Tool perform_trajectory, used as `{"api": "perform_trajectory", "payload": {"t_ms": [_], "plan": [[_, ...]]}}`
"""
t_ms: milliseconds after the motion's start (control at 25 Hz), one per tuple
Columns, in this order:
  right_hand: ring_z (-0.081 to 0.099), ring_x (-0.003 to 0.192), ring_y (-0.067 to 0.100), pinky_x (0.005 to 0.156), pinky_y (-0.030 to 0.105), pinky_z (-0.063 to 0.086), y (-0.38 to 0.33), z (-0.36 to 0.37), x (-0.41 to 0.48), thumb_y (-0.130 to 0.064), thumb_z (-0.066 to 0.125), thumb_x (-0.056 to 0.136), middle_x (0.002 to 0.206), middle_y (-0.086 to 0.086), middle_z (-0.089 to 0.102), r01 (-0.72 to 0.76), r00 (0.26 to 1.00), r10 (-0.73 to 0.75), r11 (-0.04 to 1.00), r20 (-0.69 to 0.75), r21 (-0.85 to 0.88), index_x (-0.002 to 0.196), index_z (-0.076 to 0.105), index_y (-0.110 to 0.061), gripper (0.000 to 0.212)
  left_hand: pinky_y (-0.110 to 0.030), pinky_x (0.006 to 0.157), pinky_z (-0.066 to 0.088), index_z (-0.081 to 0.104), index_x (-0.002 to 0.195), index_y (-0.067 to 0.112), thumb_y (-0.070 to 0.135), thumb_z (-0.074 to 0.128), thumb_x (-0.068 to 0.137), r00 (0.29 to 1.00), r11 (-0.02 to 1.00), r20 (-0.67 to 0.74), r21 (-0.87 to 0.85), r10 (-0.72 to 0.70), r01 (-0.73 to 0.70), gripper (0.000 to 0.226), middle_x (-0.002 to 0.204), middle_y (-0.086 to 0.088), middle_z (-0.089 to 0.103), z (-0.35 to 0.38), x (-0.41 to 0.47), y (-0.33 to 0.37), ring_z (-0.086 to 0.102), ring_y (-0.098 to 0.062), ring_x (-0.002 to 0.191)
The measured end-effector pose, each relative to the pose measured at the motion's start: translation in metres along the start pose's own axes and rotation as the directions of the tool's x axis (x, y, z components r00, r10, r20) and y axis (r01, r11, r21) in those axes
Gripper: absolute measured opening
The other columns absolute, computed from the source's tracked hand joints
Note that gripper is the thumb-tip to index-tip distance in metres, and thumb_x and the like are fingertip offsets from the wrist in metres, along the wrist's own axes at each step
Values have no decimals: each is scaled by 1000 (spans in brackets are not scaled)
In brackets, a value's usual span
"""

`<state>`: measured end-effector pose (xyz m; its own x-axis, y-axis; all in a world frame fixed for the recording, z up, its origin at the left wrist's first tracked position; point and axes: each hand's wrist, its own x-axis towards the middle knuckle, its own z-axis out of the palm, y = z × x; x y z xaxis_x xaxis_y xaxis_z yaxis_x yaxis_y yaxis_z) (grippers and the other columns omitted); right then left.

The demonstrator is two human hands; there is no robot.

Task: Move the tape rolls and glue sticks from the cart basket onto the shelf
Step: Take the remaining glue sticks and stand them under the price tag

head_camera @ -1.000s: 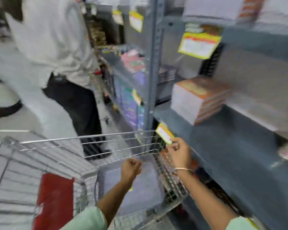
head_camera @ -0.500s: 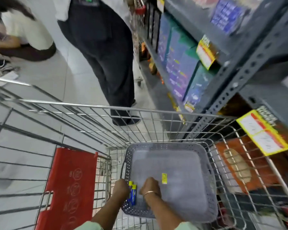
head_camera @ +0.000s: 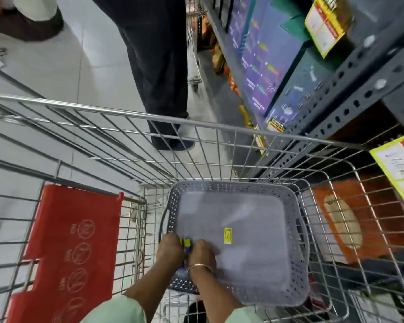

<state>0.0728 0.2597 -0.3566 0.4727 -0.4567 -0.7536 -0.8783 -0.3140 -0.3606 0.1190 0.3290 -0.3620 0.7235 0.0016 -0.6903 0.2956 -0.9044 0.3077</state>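
While both hands work the near-left corner of the grey plastic basket (head_camera: 238,241) that sits inside the wire cart (head_camera: 196,127), I judge the step in hand to be gathering the last glue sticks (head_camera: 186,244) for the lift to the shelf (head_camera: 350,94). From the head view, my left hand (head_camera: 170,249) and right hand (head_camera: 202,254) meet over the sticks, the fingers of both curled inward and pressed around them; I cannot tell how many sticks each grip holds. Only the yellow-and-blue ends show between the hands, so the sticks seem to lie with their long axis running away from me, yellow ends toward the far wall of the basket. To do this well I would close firmly round the barrels, keep them parallel, lift clear of the basket rim, then swing right. I see no tape rolls; only a small yellow label (head_camera: 228,235) lies on the basket floor.
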Motion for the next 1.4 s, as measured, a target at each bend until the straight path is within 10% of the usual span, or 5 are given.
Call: {"api": "perform_trajectory", "payload": {"t_ms": [400,600,1080,1240,1400], "plan": [[45,53,13,57,27,34,22,-145,-27,-2,66,73,53,6,47,300,928,-253,943,-275,144,48,32,-24,47,-31,52,29,31,40,19,13,63,68,935,922,-106,-164,337,-351,43,50,-21,60,-25,-67,80,63,-39,67],[52,46,-5,46,11,34,36,-273,-131,-2,63,74,44,-6,49,542,743,-360,818,-565,191,66,63,-13,14,-18,45,33,33,48,28,-5,62,74,758,644,-301,-401,579,-651,51,35,3,41,-64,-201,199,44,-7,40],[52,48,-15,49,2,39,378,-433,-425,5,65,73,43,-20,58,514,157,304,787,-940,341,65,55,-29,36,-17,55,40,56,66,46,47,53,59,55,53,13,-577,998,-815,8,58,15,65,119,-558,313,53,-4,55],[56,51,-15,53,6,40,485,-400,-492,-32,57,62,41,-15,57,453,-17,498,777,-867,438,59,49,-32,8,-28,53,35,39,55,23,23,60,71,-163,-32,204,-527,965,-849,27,47,5,48,219,-657,279,49,0,48],[57,50,5,57,21,43,556,-359,-531,6,66,74,50,-3,55,343,-124,648,738,-751,580,64,58,-16,25,-27,52,32,31,55,30,1,63,78,-208,-36,354,-435,912,-899,49,46,12,40,284,-710,235,46,-3,45]]}}
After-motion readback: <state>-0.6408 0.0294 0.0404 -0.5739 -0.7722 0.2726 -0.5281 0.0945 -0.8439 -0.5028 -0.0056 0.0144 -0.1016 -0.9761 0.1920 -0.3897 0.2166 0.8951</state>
